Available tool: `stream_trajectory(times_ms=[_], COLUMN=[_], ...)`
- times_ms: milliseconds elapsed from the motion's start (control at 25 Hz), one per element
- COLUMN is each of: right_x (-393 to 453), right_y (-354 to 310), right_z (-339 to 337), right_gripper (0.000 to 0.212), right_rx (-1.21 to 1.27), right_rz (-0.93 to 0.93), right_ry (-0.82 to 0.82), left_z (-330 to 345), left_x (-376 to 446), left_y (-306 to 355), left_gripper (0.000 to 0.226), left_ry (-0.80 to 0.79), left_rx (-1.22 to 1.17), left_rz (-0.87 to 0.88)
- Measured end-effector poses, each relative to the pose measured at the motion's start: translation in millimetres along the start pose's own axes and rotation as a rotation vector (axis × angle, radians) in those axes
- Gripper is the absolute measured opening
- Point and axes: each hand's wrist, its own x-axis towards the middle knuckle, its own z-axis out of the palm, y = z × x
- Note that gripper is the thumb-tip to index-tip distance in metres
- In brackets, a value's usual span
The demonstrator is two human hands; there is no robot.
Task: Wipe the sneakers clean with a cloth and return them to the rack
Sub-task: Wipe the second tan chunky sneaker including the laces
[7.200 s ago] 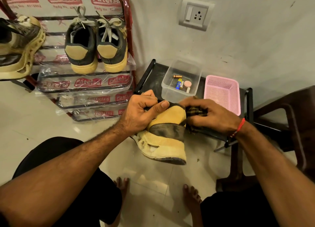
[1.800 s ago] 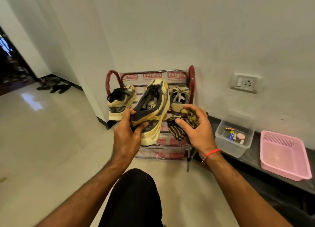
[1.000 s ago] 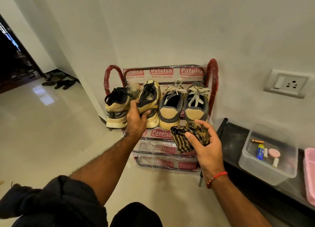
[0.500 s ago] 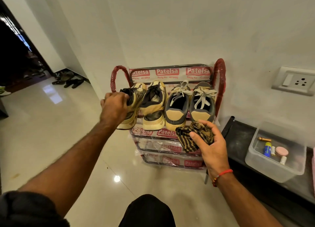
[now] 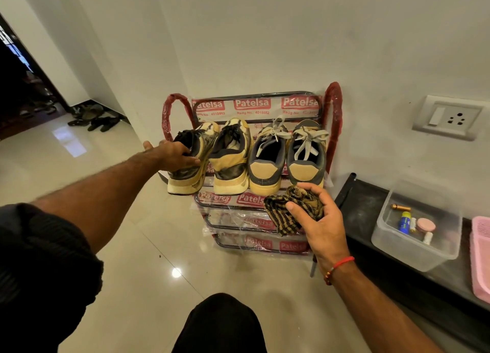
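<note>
Several tan-and-dark sneakers stand heel-out on the top tier of the red metal rack (image 5: 254,98). My left hand (image 5: 173,155) rests on the heel of the leftmost sneaker (image 5: 189,177), fingers laid across its side, thumb sticking out apart. That sneaker overhangs the rack's left end and is tilted. Beside it stands its mate (image 5: 230,172), then a grey-and-tan laced pair (image 5: 267,167) (image 5: 305,164). My right hand (image 5: 322,228) grips a bunched dark checked cloth (image 5: 281,214) in front of the rack, below the rightmost sneaker.
A black bench (image 5: 363,209) right of the rack bears a clear plastic box (image 5: 413,251) with small items and a pink basket (image 5: 480,262). A wall socket (image 5: 448,119) is above it. Loose footwear (image 5: 91,119) lies by the dark doorway. Glossy tiled floor lies in front.
My left hand let go of the second sneaker on the rack, moved to the leftmost one, and has now slid lower onto its heel. My right hand keeps the cloth.
</note>
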Motion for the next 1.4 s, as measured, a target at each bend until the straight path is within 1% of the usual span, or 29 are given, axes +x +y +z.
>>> stream_trajectory(times_ms=[40, 200, 280, 360, 440, 600, 680, 760, 800, 880, 1000, 1120, 1200, 1280, 1400], right_x=[0, -2, -5, -8, -11, -24, -32, -40, -44, -51, -60, -73, -83, -91, -107], right_y=[-2, -8, -11, -16, -22, -39, -48, -58, -63, -71, -81, -92, -99, -100, -95], right_z=[-1, -8, -12, -17, -20, -31, -39, -51, -59, -76, -107, -138, -160, -183, -219], right_gripper=[0.039, 0.039, 0.039, 0.039, 0.040, 0.041, 0.043, 0.043, 0.044, 0.047, 0.054, 0.062, 0.062, 0.063, 0.064], right_rx=[0.006, 0.044, 0.054, 0.069, 0.069, 0.071, 0.065, 0.073, 0.079, 0.109, 0.168, 0.144, 0.114, 0.082, 0.050], right_rz=[-0.004, 0.000, 0.009, 0.019, 0.020, 0.019, 0.017, 0.019, 0.025, 0.047, 0.089, 0.093, 0.103, 0.103, 0.093], right_ry=[0.002, 0.010, 0.016, 0.025, 0.031, 0.034, 0.038, 0.054, 0.067, 0.092, 0.116, 0.158, 0.205, 0.270, 0.419], left_z=[0, -2, -9, -21, -34, -56, -66, -71, -71, -66, -56, -46, -33, -12, 33], left_x=[-1, -22, -38, -57, -83, -151, -189, -223, -238, -258, -271, -281, -289, -286, -272], left_y=[2, 5, -3, -13, -17, -2, 16, 44, 60, 92, 133, 177, 211, 240, 274], left_gripper=[0.060, 0.045, 0.044, 0.046, 0.046, 0.046, 0.049, 0.051, 0.048, 0.044, 0.047, 0.041, 0.034, 0.027, 0.032], left_ry=[0.057, 0.417, 0.516, 0.567, 0.620, 0.693, 0.726, 0.726, 0.710, 0.692, 0.644, 0.549, 0.414, 0.184, -0.188], left_rx=[-0.013, 0.031, -0.008, -0.050, -0.060, -0.101, -0.180, -0.346, -0.425, -0.498, -0.562, -0.676, -0.749, -0.883, -1.108], left_rz=[-0.007, -0.068, -0.078, -0.069, -0.013, 0.102, 0.152, 0.256, 0.314, 0.402, 0.472, 0.534, 0.563, 0.562, 0.467])
